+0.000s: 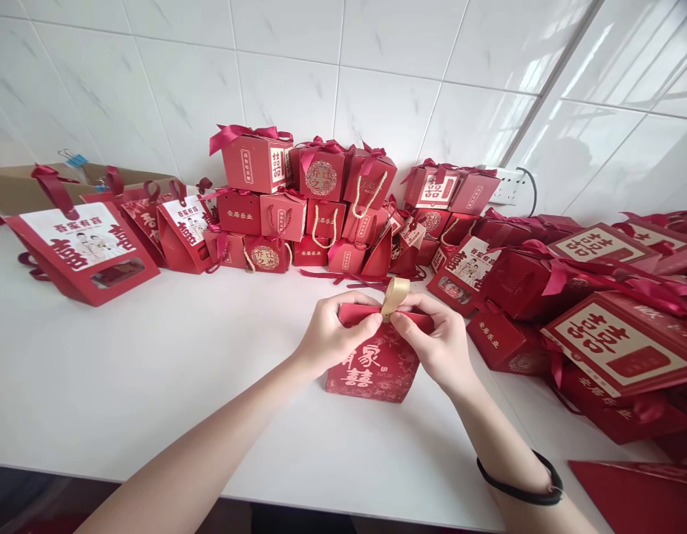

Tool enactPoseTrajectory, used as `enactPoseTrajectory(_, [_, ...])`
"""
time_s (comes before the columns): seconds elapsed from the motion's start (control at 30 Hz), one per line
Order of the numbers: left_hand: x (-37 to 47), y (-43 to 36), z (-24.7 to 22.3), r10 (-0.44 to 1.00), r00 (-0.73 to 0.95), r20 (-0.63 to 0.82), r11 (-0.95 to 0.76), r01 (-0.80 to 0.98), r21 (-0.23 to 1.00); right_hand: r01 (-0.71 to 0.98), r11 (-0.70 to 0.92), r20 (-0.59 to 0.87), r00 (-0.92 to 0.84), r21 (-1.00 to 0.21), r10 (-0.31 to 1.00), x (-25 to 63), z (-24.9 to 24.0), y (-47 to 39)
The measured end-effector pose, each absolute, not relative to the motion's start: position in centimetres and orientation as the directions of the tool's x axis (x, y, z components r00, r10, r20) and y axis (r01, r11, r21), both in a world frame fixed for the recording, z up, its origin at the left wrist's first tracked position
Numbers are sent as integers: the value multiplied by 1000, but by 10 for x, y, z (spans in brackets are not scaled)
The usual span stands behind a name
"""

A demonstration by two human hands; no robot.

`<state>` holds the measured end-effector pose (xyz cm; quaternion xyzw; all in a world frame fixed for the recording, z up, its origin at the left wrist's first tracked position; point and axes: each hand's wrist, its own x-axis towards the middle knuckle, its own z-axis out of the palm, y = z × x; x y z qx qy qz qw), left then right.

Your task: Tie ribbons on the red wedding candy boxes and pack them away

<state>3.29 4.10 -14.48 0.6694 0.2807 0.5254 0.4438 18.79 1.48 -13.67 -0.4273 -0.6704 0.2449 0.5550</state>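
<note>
A red paper gift box [377,374] with pink Chinese characters stands upright on the white table in front of me. A gold ribbon loop [397,294] rises from the middle of its top edge. My left hand [343,326] grips the top edge from the left, its thumb pressed on the front near the ribbon's base. From the right, my right hand [429,334] pinches the same edge, thumb on the front beside the ribbon. The fingers behind the box are mostly hidden.
Red boxes [265,215] with ribbons and cord handles are stacked along the tiled wall. More boxes [616,341] pile up on the right. A triangular box [87,252] stands at the left, before a cardboard carton [21,185]. A power strip [510,187] sits by the wall.
</note>
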Motion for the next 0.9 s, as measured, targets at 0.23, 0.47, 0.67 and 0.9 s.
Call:
enactPoseTrajectory(0.23, [32, 40, -143, 863, 281, 421, -431, -27, 902, 282, 500, 506, -57, -819, 861, 190, -136, 15])
enactPoseTrajectory(0.47, [33, 42, -143, 928, 138, 345, -338, -73, 938, 82, 420, 422, 1, -904, 907, 192, -141, 20])
enactPoseTrajectory(0.67, [28, 57, -143, 1000, -15, 7, -12, -327, 945, 66, 194, 191, -48, -979, 980, 190, -141, 26])
enactPoseTrajectory(0.9, [18, 65, -139, 961, 216, -171, 257, -479, 840, -40, -47, -47, 0, -998, 999, 194, -139, 28])
